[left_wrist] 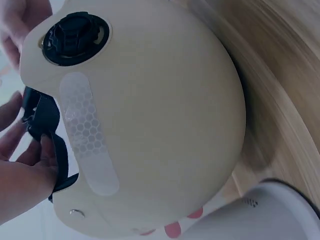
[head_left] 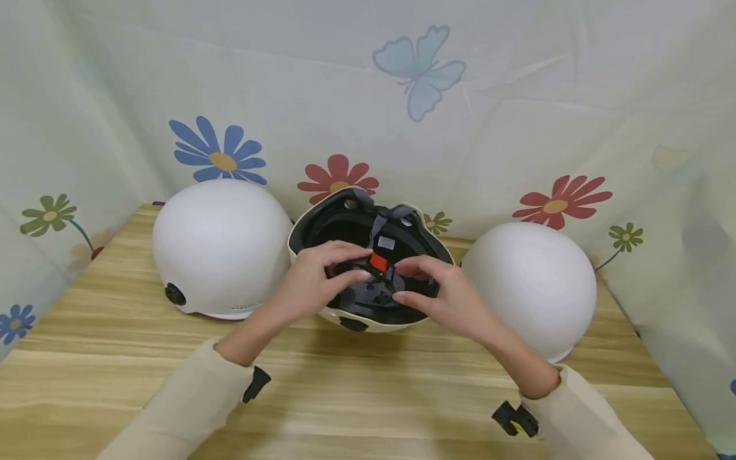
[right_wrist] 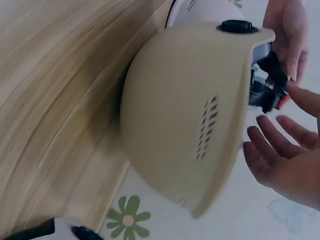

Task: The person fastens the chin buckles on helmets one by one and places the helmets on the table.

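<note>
A cream helmet [head_left: 368, 329] lies upside down on the table, its black padded inside facing up, between my two hands. Over its opening rises the black chin strap [left_wrist: 42, 115] with a red-and-black buckle [head_left: 378, 262]. My left hand [head_left: 313, 278] pinches the strap at the buckle between thumb and fingers. Just right of the buckle is my right hand [head_left: 439, 291], its fingers loosely spread. In the right wrist view its thumb tip is right at the buckle's black end, while the other fingers [right_wrist: 267, 140] stand apart from the strap.
A white helmet [head_left: 221, 243] sits dome up to the left, close beside the cream one. Another white helmet [head_left: 531, 287] stands dome up on the right. Behind the wooden table [head_left: 345, 396] hangs a cloth [head_left: 276, 83] printed with flowers and a butterfly.
</note>
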Demonstrator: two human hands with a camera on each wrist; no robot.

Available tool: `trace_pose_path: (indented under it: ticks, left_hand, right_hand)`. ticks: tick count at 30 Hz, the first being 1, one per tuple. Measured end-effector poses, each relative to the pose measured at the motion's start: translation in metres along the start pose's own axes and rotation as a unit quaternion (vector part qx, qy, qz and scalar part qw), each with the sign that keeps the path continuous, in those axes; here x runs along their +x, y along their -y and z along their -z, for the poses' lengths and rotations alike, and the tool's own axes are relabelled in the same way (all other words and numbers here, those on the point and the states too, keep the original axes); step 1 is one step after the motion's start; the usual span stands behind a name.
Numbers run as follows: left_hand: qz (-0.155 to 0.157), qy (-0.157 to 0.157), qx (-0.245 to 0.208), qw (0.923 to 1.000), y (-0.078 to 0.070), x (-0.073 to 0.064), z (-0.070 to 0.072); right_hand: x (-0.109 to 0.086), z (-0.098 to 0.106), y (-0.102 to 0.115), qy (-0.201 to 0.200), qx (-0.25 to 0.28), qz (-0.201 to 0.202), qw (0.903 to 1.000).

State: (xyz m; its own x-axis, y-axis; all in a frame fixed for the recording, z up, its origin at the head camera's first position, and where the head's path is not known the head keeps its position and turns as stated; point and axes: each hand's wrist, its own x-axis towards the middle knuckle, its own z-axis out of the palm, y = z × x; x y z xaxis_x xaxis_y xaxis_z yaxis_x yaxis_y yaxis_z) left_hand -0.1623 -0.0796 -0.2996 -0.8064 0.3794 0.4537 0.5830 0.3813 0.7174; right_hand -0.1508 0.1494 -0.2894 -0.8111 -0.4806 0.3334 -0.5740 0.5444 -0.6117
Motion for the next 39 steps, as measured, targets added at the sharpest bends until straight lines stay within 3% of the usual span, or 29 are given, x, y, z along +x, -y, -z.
trace_pose_path:
  ticks: [3, 9, 16, 19, 25, 33, 39]
  left_hand:
    - [0.000, 0.017, 0.013, 0.9998, 0.007, -0.001, 0.007]
    - [-0.004, 0.045, -0.034, 0.9984, 0.018, -0.010, 0.022]
    - [0.010, -0.008, -0.059, 0.9982, 0.036, -0.037, 0.043]
    - [0.023, -0.002, -0.066, 0.9975, 0.046, -0.048, 0.049]
    - [0.046, 0.051, -0.057, 0.9960, 0.059, -0.058, 0.046]
    - [0.038, 0.045, -0.063, 0.9963, 0.063, -0.060, 0.041]
    - [0.035, 0.046, -0.066, 0.9961, 0.062, -0.062, 0.039]
  right_hand:
    - [-0.005, 0.005, -0.009, 0.037, -0.012, -0.006, 0.9992]
    - [-0.017, 0.007, -0.025, 0.076, -0.024, -0.018, 0.9967]
    - [-0.027, 0.004, -0.035, 0.092, -0.036, 0.016, 0.9950]
    - [-0.030, 0.003, -0.035, 0.094, -0.033, 0.035, 0.9944]
    - [-0.032, -0.002, -0.025, 0.109, -0.026, 0.077, 0.9907]
    - [-0.029, -0.023, -0.012, 0.128, -0.014, 0.129, 0.9833]
    - [-0.027, -0.034, -0.010, 0.123, -0.026, 0.138, 0.9824]
